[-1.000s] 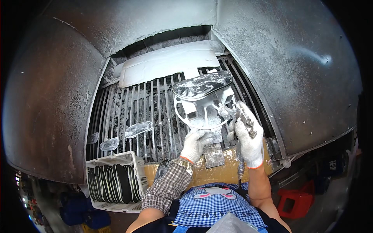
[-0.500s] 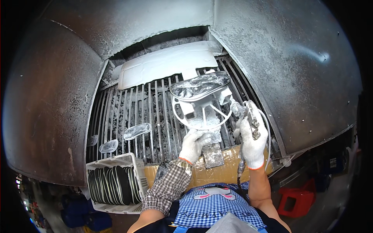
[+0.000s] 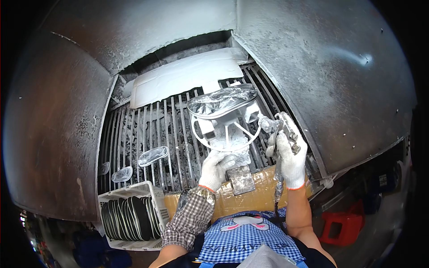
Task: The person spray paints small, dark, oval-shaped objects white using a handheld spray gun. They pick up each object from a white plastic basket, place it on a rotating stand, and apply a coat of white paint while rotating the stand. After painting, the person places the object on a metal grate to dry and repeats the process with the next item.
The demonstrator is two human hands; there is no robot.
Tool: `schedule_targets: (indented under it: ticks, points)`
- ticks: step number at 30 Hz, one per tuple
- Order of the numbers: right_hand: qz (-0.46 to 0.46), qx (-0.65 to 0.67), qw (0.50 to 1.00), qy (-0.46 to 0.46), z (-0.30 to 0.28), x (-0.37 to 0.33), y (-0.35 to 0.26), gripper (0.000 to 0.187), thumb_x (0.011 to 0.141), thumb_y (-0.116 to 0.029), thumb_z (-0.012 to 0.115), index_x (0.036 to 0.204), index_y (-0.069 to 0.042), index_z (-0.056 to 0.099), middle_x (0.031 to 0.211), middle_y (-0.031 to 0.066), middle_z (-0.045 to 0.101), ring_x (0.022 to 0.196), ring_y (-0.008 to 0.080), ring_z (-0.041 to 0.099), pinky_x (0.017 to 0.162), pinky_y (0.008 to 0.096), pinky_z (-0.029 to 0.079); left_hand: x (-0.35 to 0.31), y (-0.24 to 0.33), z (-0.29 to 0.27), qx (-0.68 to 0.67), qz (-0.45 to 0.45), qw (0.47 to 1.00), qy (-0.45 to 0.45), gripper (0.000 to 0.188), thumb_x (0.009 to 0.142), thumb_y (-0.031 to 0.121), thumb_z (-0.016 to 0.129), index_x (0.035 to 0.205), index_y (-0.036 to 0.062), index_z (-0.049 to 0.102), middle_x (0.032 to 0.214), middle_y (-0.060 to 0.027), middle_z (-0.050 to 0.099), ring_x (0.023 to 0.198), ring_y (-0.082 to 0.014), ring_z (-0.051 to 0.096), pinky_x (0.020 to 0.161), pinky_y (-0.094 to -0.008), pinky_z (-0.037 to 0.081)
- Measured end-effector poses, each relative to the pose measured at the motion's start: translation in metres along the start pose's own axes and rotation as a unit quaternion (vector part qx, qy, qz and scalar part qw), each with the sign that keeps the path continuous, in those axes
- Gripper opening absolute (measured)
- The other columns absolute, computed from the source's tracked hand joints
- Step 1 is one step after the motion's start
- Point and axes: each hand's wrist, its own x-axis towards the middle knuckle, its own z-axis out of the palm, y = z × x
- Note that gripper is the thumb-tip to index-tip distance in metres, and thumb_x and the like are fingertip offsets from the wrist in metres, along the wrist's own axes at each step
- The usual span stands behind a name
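Observation:
A shiny black oval piece point(image 3: 223, 100) with pale streaks rests on top of a white spoked wheel stand point(image 3: 229, 147). My left hand point(image 3: 215, 169), in a white glove, has its fingers closed on the near rim of the wheel. To the right of it, my right hand point(image 3: 292, 158), gloved too, grips a powder-crusted spray gun point(image 3: 270, 125). The gun's front end points left at the wheel and oval piece, close to the rim. A hose hangs from the gun below the hand. Pale residue covers the parts under the wheel.
Metal bars point(image 3: 178, 129) form a grate under the work, walled by tall metal panels point(image 3: 321, 89). White-coated cardboard point(image 3: 187, 73) lies at the back. Oval shiny pieces point(image 3: 153, 156) sit at left, above a white basket point(image 3: 158, 210) of black oval discs. A red stool point(image 3: 342, 225) stands lower right.
The scene has shifted slightly left in the picture. My left hand stays on the wheel rim, and my right hand still grips the spray gun, a touch farther from the wheel.

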Motion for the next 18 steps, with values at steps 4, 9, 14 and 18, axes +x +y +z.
schedule_targets:
  ticks: [4, 9, 14, 18]
  points:
    - [-0.011, 0.0, 1.0, 0.016, -0.006, 0.006, 0.0, 0.051, 0.108, -0.009, 0.062, 0.156, 0.003, 0.048, 0.096, 0.0036, 0.066, 0.08, 0.0063, 0.059, 0.067, 0.023, 0.054, -0.004, 0.004, -0.002, -0.019, 0.0, 1.0, 0.013, 0.047, 0.099, 0.01, 0.056, 0.145, -0.003, 0.055, 0.128, -0.0158, 0.07, 0.109, -0.0269, 0.072, 0.093, -0.0414, 0.062]
    - [-0.024, -0.013, 0.999, 0.045, -0.012, 0.007, -0.004, 0.053, 0.108, -0.01, 0.063, 0.156, 0.005, 0.046, 0.092, 0.0009, 0.063, 0.078, 0.005, 0.057, 0.065, 0.0217, 0.051, -0.004, 0.01, -0.004, -0.018, 0.002, 1.0, 0.008, 0.046, 0.099, 0.012, 0.058, 0.142, -0.0025, 0.056, 0.124, -0.0148, 0.072, 0.107, -0.0269, 0.073, 0.092, -0.0409, 0.062]
    - [-0.051, -0.032, 0.996, 0.064, -0.012, 0.001, -0.013, 0.054, 0.108, -0.009, 0.062, 0.157, 0.006, 0.045, 0.104, 0.0043, 0.066, 0.078, 0.0049, 0.057, 0.067, 0.0215, 0.052, 0.0, 0.009, -0.024, -0.025, 0.008, 1.0, -0.004, 0.045, 0.098, 0.012, 0.059, 0.141, -0.0029, 0.057, 0.122, -0.0167, 0.073, 0.108, -0.0292, 0.074, 0.094, -0.0422, 0.063]
    - [-0.002, -0.021, 1.0, 0.015, -0.011, -0.01, -0.02, 0.056, 0.107, -0.01, 0.063, 0.157, 0.006, 0.045, 0.109, 0.0087, 0.068, 0.084, 0.0076, 0.062, 0.07, 0.0228, 0.054, 0.0, 0.011, -0.026, -0.03, 0.018, 0.999, 0.01, 0.049, 0.098, 0.012, 0.06, 0.144, -0.0023, 0.055, 0.122, -0.0192, 0.072, 0.11, -0.0336, 0.073, 0.098, -0.0468, 0.062]
